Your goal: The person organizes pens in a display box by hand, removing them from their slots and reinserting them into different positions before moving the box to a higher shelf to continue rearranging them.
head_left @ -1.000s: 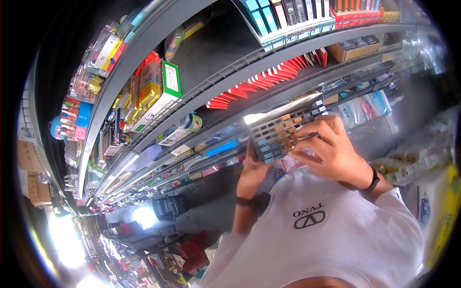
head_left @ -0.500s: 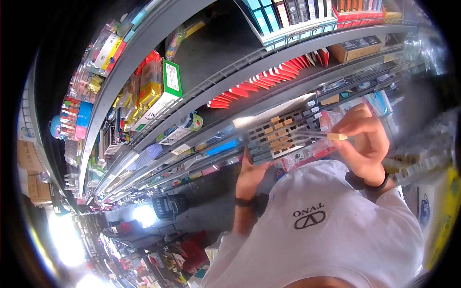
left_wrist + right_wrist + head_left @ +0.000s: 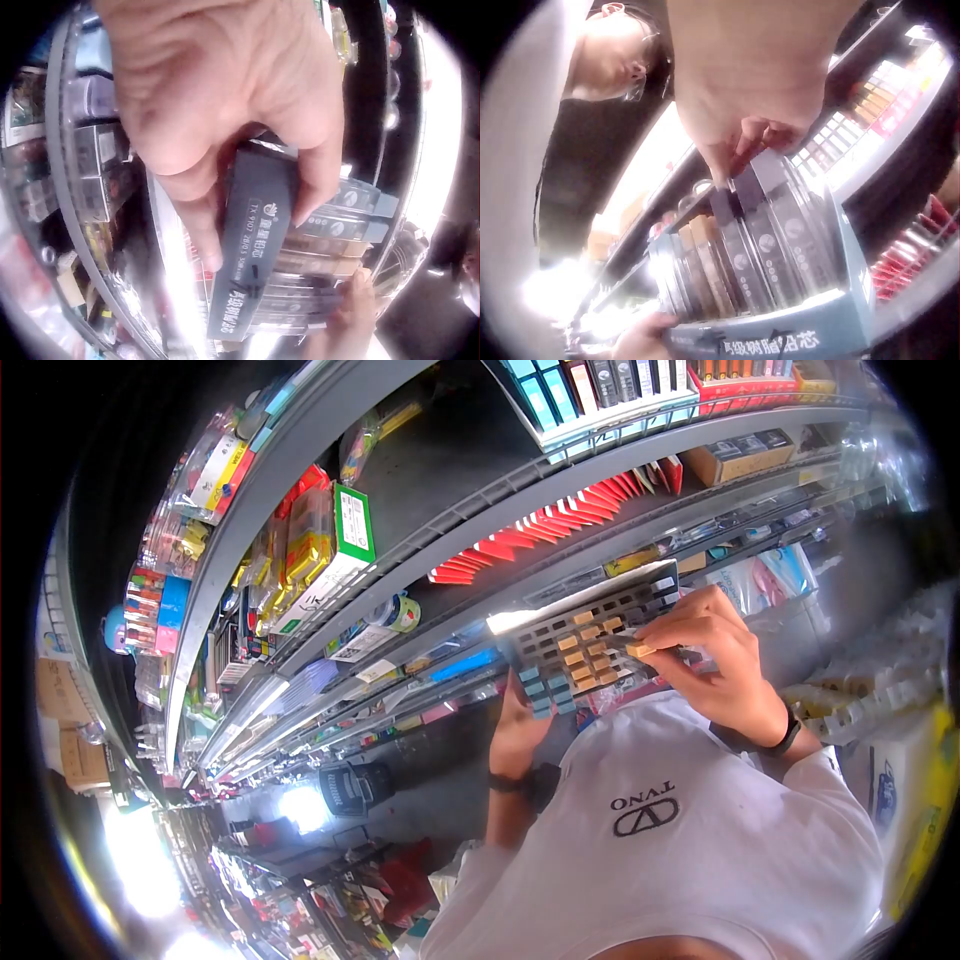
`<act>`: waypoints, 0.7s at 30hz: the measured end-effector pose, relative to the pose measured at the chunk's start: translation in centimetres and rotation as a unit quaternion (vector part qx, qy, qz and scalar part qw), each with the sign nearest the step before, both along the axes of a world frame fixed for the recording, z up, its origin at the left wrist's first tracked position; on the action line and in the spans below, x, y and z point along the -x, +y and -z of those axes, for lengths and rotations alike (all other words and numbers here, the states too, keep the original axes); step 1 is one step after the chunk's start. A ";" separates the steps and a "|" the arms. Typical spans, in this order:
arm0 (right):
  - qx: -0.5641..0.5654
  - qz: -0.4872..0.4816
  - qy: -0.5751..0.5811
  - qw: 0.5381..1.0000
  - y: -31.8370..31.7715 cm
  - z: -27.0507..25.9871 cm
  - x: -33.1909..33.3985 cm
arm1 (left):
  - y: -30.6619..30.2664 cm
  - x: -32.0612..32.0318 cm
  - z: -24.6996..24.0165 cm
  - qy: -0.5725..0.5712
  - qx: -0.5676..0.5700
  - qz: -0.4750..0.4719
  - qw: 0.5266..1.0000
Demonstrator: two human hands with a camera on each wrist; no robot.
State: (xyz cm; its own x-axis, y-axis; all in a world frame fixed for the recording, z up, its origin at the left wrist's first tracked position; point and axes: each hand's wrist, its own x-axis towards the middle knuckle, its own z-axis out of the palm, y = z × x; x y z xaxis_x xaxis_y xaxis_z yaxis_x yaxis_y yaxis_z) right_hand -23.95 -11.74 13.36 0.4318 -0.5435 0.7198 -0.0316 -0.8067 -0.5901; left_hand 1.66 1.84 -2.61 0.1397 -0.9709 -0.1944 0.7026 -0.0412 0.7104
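A blue-grey display box [image 3: 524, 622] with white lettering holds rows of clear pencil lead cases [image 3: 769, 247] with tan, grey and blue caps. My left hand [image 3: 520, 722] grips one end of it. In the left wrist view the thumb and fingers of that hand [image 3: 225, 82] lie on either side of the box's dark end [image 3: 256, 225]. Over the box's other end, my right hand [image 3: 715, 660] pinches a tan-capped lead case [image 3: 638, 648], its lower part hidden. In the right wrist view, the right fingertips [image 3: 754, 139] are right at the dark caps.
Shelves with wire rails run behind the box. Red packets [image 3: 560, 525] line one shelf, with a cardboard box [image 3: 740, 460] beside them. Upright boxed goods [image 3: 600, 395] stand above. A green-and-white carton [image 3: 352, 525] sits to the left, and plastic-wrapped goods [image 3: 765, 585] hang at right.
From over the box, my right hand drew a tan-capped lead case out to the right, then brought it back over the box's right end. My left hand keeps its grip; the box has tilted slightly.
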 end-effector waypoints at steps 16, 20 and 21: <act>0.008 0.018 0.046 0.999 0.3 0.0 -0.3 | 0.3 0.5 -0.7 -0.013 -0.008 -0.030 0.999; 0.013 0.016 0.048 0.999 0.2 -0.1 -0.3 | 0.2 -0.1 -0.3 -0.017 -0.016 -0.020 1.000; 0.012 0.014 0.050 0.999 0.2 -0.1 -0.3 | 0.2 -0.2 -0.2 -0.018 -0.018 -0.018 1.000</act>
